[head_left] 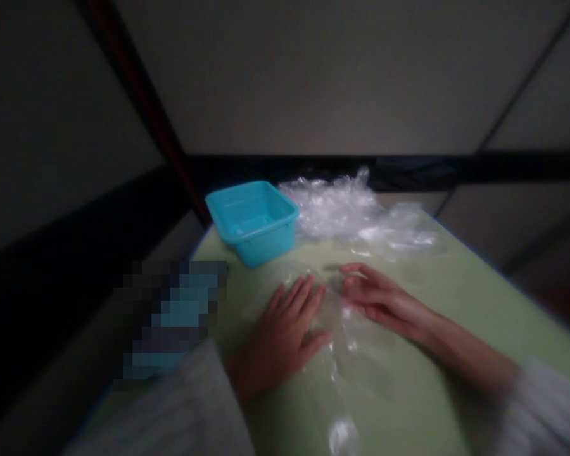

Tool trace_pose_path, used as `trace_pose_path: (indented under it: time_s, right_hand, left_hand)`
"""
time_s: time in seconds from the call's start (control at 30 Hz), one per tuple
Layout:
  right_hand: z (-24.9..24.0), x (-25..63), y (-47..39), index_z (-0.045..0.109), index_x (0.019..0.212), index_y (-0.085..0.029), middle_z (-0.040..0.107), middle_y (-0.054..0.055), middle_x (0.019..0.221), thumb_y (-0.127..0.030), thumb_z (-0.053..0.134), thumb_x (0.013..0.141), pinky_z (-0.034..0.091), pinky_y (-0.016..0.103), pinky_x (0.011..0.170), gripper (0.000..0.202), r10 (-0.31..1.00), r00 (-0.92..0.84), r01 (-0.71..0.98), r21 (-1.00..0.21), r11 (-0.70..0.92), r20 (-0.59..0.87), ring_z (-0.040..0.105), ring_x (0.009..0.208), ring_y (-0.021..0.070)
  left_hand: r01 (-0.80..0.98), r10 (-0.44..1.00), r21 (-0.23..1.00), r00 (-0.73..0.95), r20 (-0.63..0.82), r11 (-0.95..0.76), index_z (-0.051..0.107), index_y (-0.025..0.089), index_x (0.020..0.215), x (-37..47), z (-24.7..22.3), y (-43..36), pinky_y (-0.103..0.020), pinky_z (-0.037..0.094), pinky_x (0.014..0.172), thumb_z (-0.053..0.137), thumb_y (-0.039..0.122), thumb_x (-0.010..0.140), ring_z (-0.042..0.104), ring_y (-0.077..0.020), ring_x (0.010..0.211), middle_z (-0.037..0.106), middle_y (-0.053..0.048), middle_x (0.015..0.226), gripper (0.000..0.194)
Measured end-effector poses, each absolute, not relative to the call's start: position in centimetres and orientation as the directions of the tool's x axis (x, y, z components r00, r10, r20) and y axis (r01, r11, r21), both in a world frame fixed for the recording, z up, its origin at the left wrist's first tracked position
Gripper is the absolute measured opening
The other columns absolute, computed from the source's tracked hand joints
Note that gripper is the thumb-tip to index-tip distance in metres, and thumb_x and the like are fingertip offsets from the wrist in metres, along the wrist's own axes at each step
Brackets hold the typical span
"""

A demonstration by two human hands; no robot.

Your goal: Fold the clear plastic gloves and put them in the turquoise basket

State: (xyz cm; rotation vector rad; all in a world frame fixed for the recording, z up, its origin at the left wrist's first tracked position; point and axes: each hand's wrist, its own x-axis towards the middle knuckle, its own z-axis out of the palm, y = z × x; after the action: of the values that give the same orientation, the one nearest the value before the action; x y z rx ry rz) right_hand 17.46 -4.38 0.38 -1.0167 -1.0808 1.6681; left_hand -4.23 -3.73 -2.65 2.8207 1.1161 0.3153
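The left hand (285,326) lies flat, fingers a little apart and gripping nothing, on see-through plastic (351,335) on the green counter (422,399), and the right hand (377,297) has bent fingers beside it, but I can't tell if they pinch it, with a blue tub (270,246) and shiny plastic heap (332,206) behind.

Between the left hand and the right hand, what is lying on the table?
In the head view, clear plastic lies there on the green tabletop, between the left hand and the right hand.
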Motion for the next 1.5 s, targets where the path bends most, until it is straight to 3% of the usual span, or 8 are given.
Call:
trace_pose_path:
  time_s: [0.17,0.3,0.47,0.6,0.7,1.03,1.3,1.5]
  right_hand:
    - [1.0,17.9,-4.4,0.052,0.107,-0.023,0.057,0.0,0.088,-0.016,0.062,0.07,0.053,0.03,0.077,0.039,0.959,-0.268,-0.306,-0.936,-0.173,-0.089,0.056,0.069,0.0103]
    - [1.3,18.6,-4.2,0.054,0.102,-0.024,0.052,-0.003,0.077,-0.02,0.062,0.07,0.048,0.02,0.055,0.034,0.982,-0.186,-0.368,-0.924,-0.099,-0.031,0.047,0.055,0.007]
    - [1.4,19.2,-3.8,0.055,0.079,-0.019,0.049,-0.003,0.065,-0.026,0.066,0.071,0.04,0.021,0.047,0.015,0.98,-0.141,0.063,-0.987,0.149,0.139,0.044,0.052,0.0084]
    - [1.0,19.3,-4.0,0.055,0.076,-0.017,0.055,0.001,0.069,-0.025,0.056,0.08,0.04,0.023,0.053,0.01,0.949,-0.261,0.418,-0.866,0.274,0.174,0.049,0.061,0.0114]
    - [0.3,19.6,-4.0,0.054,0.077,-0.017,0.055,0.0,0.07,-0.021,0.054,0.081,0.038,0.023,0.054,0.005,0.927,-0.354,0.509,-0.806,0.302,0.124,0.048,0.061,0.011]
    - [0.2,19.5,-4.2,0.047,0.084,-0.018,0.052,-0.005,0.07,-0.031,0.075,0.068,0.037,0.019,0.05,0.035,0.824,-0.555,0.219,-0.976,0.012,-0.115,0.048,0.059,0.0087]
    - [0.2,18.8,-4.8,0.044,0.102,-0.021,0.054,-0.002,0.081,-0.038,0.072,0.073,0.042,0.023,0.057,0.044,0.833,-0.553,0.116,-0.992,0.049,-0.023,0.053,0.069,0.0116]
    - [1.4,19.0,-4.5,0.052,0.085,-0.019,0.051,-0.002,0.07,-0.036,0.069,0.074,0.039,0.022,0.051,0.027,0.95,-0.249,0.256,-0.933,0.251,0.188,0.047,0.058,0.01]
  left_hand:
    - [0.664,0.688,0.184,0.714,0.134,-0.725,0.024,0.018,0.144,-4.3,-2.5,-3.7,-0.051,0.018,0.11,0.042,0.051,0.089,0.015,-0.0284,0.139,0.022,-0.013,0.151,0.066]
    - [0.656,0.684,0.208,0.72,0.115,-0.725,0.024,0.02,0.144,-4.4,-2.4,-3.8,-0.052,0.019,0.11,0.044,0.051,0.089,0.015,-0.0287,0.139,0.021,-0.012,0.151,0.066]
    - [0.652,0.686,0.228,0.718,0.118,-0.723,0.035,0.022,0.139,-4.5,-1.9,-3.8,-0.053,0.019,0.109,0.051,0.046,0.086,0.018,-0.0295,0.139,0.027,-0.011,0.149,0.06]
    - [0.65,0.699,0.266,0.693,0.178,-0.712,0.053,0.02,0.123,-4.4,-1.4,-3.8,-0.05,0.018,0.111,0.049,0.038,0.088,0.03,-0.0264,0.134,0.044,-0.011,0.139,0.039]
    - [0.656,0.72,0.301,0.655,0.228,-0.692,0.054,0.016,0.117,-4.2,-1.3,-3.8,-0.047,0.02,0.111,0.047,0.03,0.09,0.041,-0.0232,0.126,0.054,-0.01,0.129,0.031]
    - [0.661,0.719,0.283,0.641,0.269,-0.695,0.045,0.015,0.129,-4.2,-2.3,-3.6,-0.046,0.029,0.108,0.048,0.028,0.089,0.036,-0.0264,0.13,0.043,-0.014,0.139,0.042]
    - [0.652,0.696,0.244,0.687,0.211,-0.718,0.036,0.019,0.137,-4.2,-2.5,-3.7,-0.048,0.024,0.11,0.041,0.03,0.093,0.022,-0.025,0.138,0.031,-0.011,0.148,0.046]
    - [0.637,0.686,0.26,0.7,0.2,-0.726,0.047,0.02,0.129,-4.2,-1.8,-3.8,-0.05,0.024,0.11,0.041,0.027,0.093,0.03,-0.0246,0.134,0.041,-0.01,0.141,0.038]
